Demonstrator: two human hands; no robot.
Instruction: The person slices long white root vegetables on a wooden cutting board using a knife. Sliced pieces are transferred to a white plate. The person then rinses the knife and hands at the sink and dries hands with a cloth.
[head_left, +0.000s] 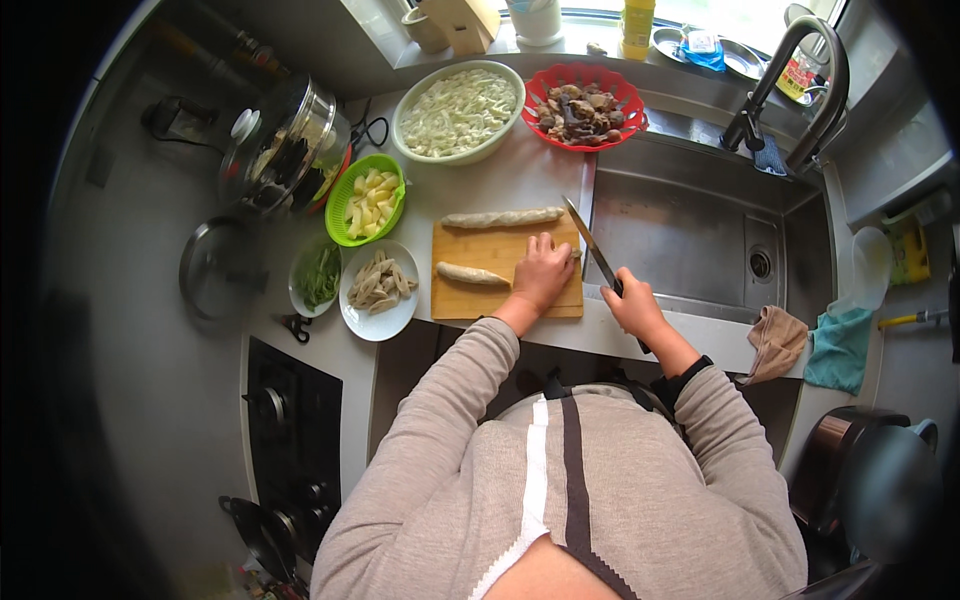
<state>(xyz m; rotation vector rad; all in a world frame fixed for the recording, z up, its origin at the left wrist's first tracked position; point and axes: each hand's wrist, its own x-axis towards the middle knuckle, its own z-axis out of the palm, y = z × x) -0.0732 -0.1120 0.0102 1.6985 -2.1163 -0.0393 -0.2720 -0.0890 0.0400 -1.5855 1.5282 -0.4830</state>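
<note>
My left hand (541, 268) presses down on a piece of pale food on the wooden cutting board (480, 300); most of that piece is hidden under the fingers, with a bit showing at their right. My right hand (634, 304) grips a kitchen knife (592, 244) by its dark handle, the blade pointing up and left, just right of the board. Along the board's top edge lies a long, pale, sausage-like roll (502, 218). A shorter one (471, 274) lies lower left, near my left wrist. Sliced pieces (379, 283) of similar food are on a white plate (360, 326).
A steel sink (675, 217) with a dark faucet (814, 30) is at the right. Beyond the board stand a bowl of shredded pale-green food (457, 112) and a red basket of meat (581, 112). Left are a green basket (337, 202), a bowl of greens (319, 277), scissors (298, 326) and a stove (300, 420).
</note>
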